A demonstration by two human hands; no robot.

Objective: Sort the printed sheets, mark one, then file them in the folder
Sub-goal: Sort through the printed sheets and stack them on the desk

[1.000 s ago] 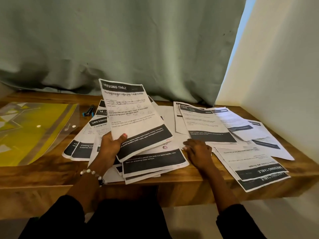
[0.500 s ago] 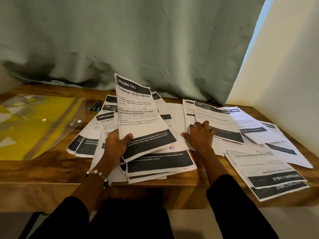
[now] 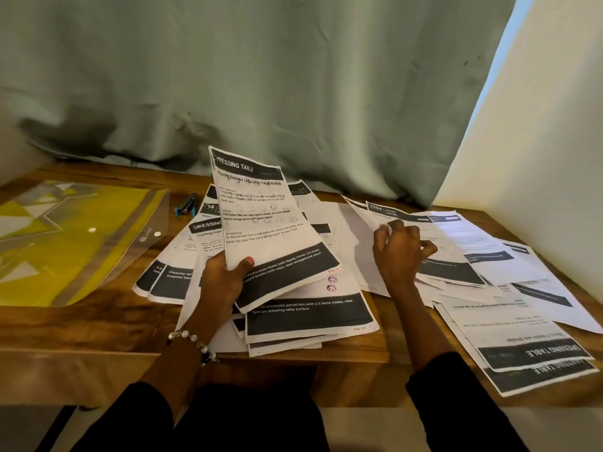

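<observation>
We see a wooden tabletop [image 3: 98,324] set against a grey-green curtain [image 3: 261,76], with a pale wall [image 3: 538,141] closing the right side. Printed sheets lie scattered across it in loose, overlapping piles. Our left hand [image 3: 225,282] grips a small sheaf of sheets [image 3: 270,223] by its lower left edge, thumb on the front, fingers curled behind, holding it tilted up above the middle pile [image 3: 306,314]. Right of those fingers, our right hand [image 3: 401,252] hovers with fingers curled over the right-hand sheets [image 3: 456,256]; we cannot tell whether it pinches a sheet. Well left of the left fingers lies a yellow folder [image 3: 65,243] with a clear flap, cut off by the frame edge. Just beyond them, partly hidden behind the sheets, lies a dark pen [image 3: 187,205] with a blue end. Much of the small print is too blurred to read. A beaded bracelet [image 3: 192,344] circles the left wrist.
</observation>
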